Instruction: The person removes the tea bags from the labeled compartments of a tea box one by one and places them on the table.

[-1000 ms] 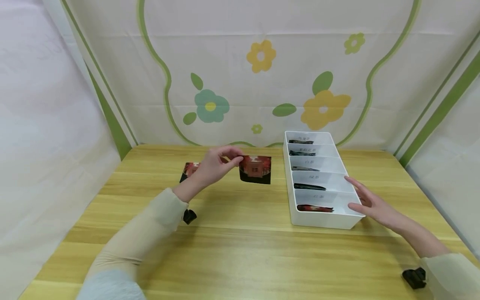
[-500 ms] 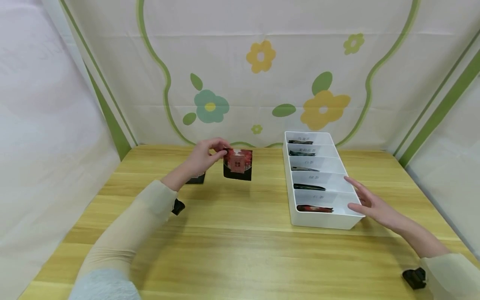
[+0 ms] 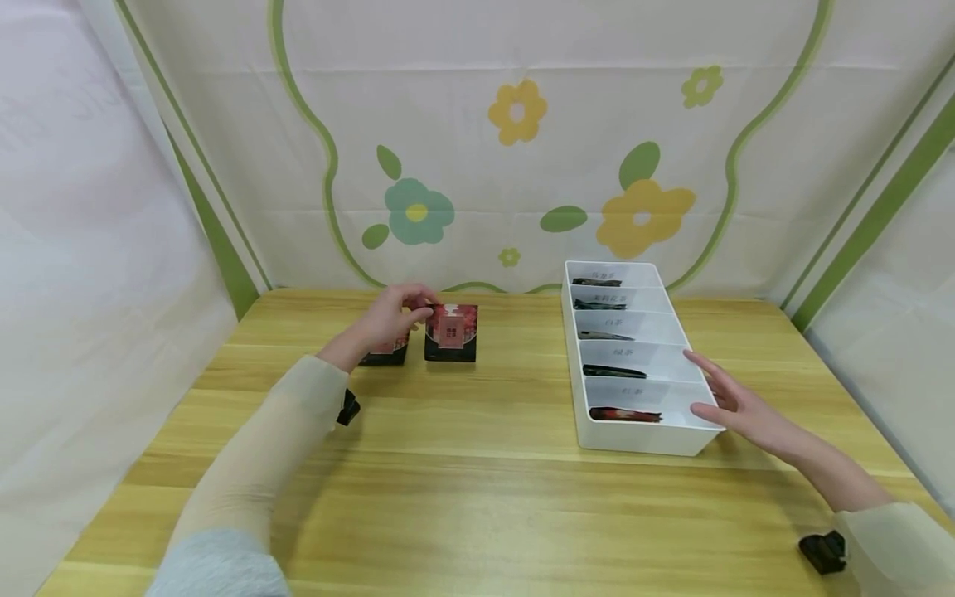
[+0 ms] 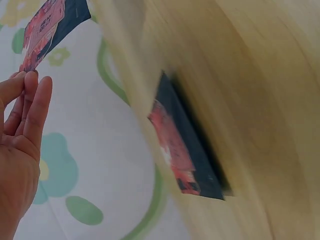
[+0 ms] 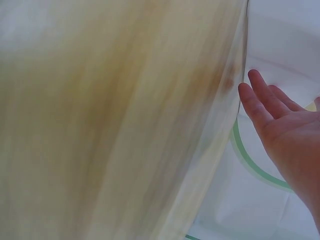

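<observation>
Between thumb and fingers, my left hand (image 3: pixel 384 322) pinches a red and black tea sachet (image 3: pixel 452 336) by its upper left corner, near the back of the table. A matching sachet (image 3: pixel 388 355) lies just to its left, partly behind that hand; the left wrist view shows this second sachet (image 4: pixel 182 150) in full on the wood. My right hand (image 3: pixel 734 410) is at the right side of a white compartment box (image 3: pixel 634 438), thumb and fingertips at its rim, fingers loosely spread. In the right wrist view the fingers of the right hand (image 5: pixel 287 125) reach up against the white box (image 5: pixel 285 35).
The box has a row of labelled compartments, each with a sachet standing in it; a red one (image 3: pixel 625 414) is in the nearest. A flowered cloth backdrop (image 3: pixel 515 182) rises behind the wooden table (image 3: pixel 477 497). Black wrist mounts (image 3: pixel 823 551) hang by both sleeves.
My left hand has carried the sachet leftward from the middle, bringing it beside the other one. The right hand and the box have stayed in place.
</observation>
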